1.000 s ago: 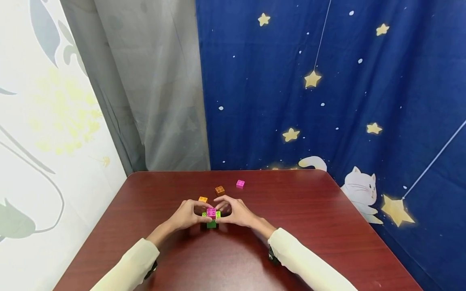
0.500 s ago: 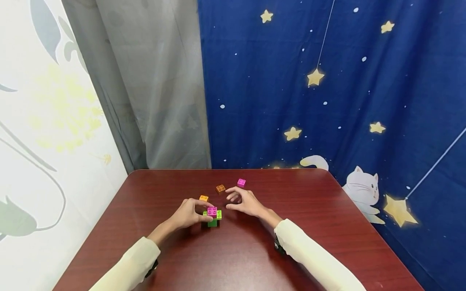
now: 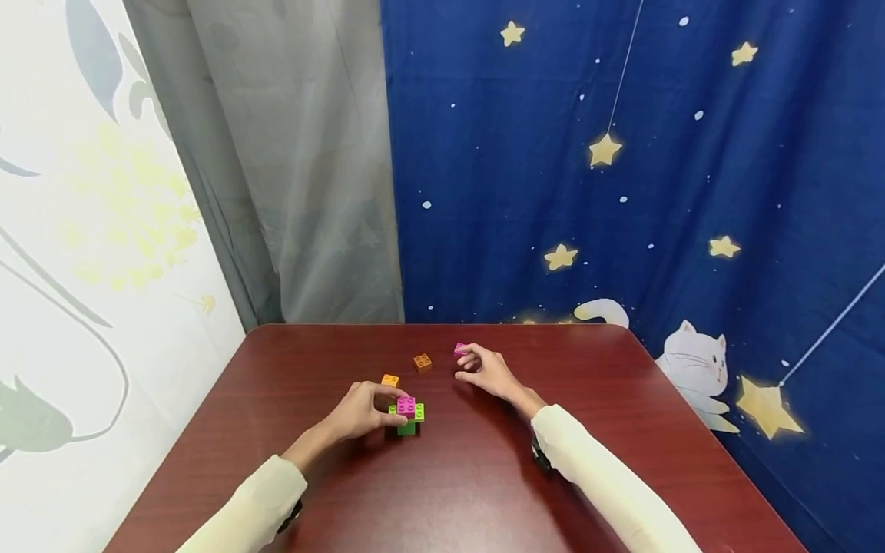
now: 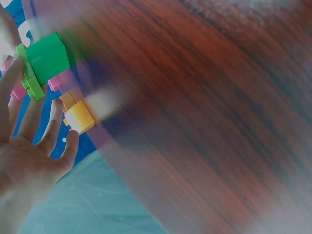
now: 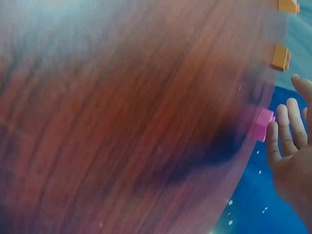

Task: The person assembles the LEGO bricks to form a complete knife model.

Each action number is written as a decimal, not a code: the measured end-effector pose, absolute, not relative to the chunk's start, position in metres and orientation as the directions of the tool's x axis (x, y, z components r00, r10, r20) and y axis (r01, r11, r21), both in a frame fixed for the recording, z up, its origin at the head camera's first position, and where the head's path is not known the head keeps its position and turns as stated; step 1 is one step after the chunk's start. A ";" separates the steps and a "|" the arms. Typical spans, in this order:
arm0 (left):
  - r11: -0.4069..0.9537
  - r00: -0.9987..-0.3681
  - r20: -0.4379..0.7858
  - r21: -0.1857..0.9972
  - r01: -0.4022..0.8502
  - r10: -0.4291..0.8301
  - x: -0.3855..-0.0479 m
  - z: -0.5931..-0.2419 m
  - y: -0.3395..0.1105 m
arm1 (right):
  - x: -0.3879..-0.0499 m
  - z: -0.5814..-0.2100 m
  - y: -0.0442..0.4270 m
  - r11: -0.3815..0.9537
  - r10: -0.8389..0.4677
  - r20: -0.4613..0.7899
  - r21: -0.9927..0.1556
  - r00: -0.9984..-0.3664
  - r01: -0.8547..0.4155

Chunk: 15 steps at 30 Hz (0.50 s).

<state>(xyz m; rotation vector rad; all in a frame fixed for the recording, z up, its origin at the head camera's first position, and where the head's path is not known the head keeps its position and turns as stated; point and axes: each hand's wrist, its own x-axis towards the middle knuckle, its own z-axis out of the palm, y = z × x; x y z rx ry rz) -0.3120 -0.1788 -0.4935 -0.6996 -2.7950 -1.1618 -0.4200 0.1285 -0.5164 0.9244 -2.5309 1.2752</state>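
The right hand point(image 3: 491, 374) is away from the brick stack point(image 3: 407, 412), where it was a second ago; it now reaches farther back and to the right, its fingers just at the loose pink brick point(image 3: 459, 349) and partly covering it in the head view, contact unclear; the left hand point(image 3: 358, 411) now holds the stack alone, the lime brick's point(image 3: 419, 412) right end left uncovered.

Six toy bricks point(image 3: 406, 409) before me on one table point(image 3: 615, 415), lower center: one magenta brick point(image 3: 406, 405), one lime brick point(image 3: 419, 413), one green brick point(image 3: 406, 429) stacked; one amber brick point(image 3: 390, 379), one brownish-orange brick point(image 3: 422, 362), one pink brick point(image 3: 459, 349) unstacked. One left hand point(image 3: 361, 410), one right hand point(image 3: 491, 373).
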 end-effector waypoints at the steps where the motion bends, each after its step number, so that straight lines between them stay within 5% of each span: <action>1: 0.621 -0.900 0.191 0.668 0.411 0.391 -0.311 -0.493 -0.179 | -0.421 -0.517 0.130 0.451 -0.453 0.396 -0.671 -0.799 -0.588; 15: 0.637 -0.901 0.180 0.654 0.409 0.394 -0.311 -0.491 -0.179 | -0.441 -0.520 0.144 0.533 -0.300 0.367 -0.701 -0.880 -0.474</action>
